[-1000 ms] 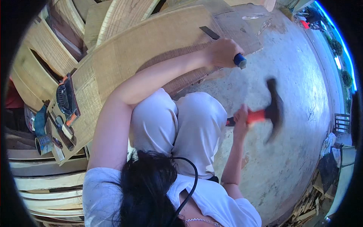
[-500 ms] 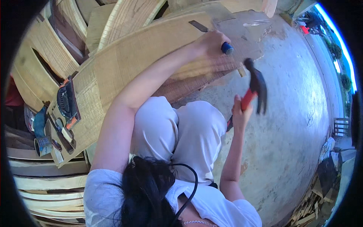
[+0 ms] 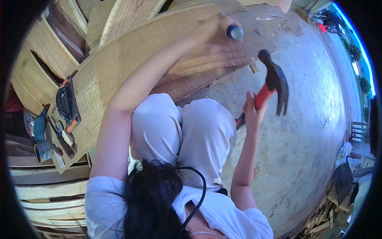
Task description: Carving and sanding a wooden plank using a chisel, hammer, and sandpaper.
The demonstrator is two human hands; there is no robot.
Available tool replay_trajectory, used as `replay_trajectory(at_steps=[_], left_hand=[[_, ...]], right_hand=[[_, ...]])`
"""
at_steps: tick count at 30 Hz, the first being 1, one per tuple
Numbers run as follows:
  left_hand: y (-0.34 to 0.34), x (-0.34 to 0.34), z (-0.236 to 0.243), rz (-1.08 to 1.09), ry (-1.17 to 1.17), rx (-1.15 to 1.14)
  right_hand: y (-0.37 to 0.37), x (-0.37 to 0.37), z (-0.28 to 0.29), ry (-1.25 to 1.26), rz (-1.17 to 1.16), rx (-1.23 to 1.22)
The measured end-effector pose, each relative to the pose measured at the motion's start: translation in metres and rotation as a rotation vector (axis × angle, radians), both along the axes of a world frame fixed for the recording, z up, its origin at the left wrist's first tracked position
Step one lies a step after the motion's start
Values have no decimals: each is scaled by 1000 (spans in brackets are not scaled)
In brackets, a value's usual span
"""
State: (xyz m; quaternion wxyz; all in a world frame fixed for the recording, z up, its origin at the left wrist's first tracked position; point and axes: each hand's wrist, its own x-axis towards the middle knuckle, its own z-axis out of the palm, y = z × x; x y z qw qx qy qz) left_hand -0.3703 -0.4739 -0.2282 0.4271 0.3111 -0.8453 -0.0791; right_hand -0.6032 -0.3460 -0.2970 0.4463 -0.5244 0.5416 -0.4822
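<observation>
Head view, from above. The left hand [image 3: 223, 24], blurred, is closed around a blue-handled tool [image 3: 234, 32] above the far right part of a broad brown board [image 3: 123, 59]. The handle's round butt is turned almost squarely toward the viewer, so the long axis is strongly foreshortened; the tool's other end cannot be made out, nor can contact between it and the board be told.

The right hand [image 3: 253, 111], fingers wrapped, grips a red-and-black hammer [image 3: 275, 79] to the right of the knees [image 3: 203, 131], over the grey floor [image 3: 306, 103]. The hammer's handle slants from lower left to upper right; its head lies across that line, the striking face at the upper left and the claw at the lower right.

Principal relation: the butt lies up and to the left of the striking face, with a clear gap between them in the view; their difference in depth cannot be judged. The hammer belongs to the right hand's side, the blue handle to the left's.

At the board's near left end lies a black-and-orange tool [image 3: 67, 101], well apart from both hands. Curved timbers [image 3: 49, 42] are piled beyond it.
</observation>
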Motion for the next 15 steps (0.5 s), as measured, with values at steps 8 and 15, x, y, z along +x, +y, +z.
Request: replay_trajectory(at_steps=[8,15], left_hand=[[106,-47,6,-281,-222,201],[96,-57,5,-145,-211,237]], right_hand=[[52,-47,22,-168,-146,-68],[70,-45,23,-221,-90,-319]])
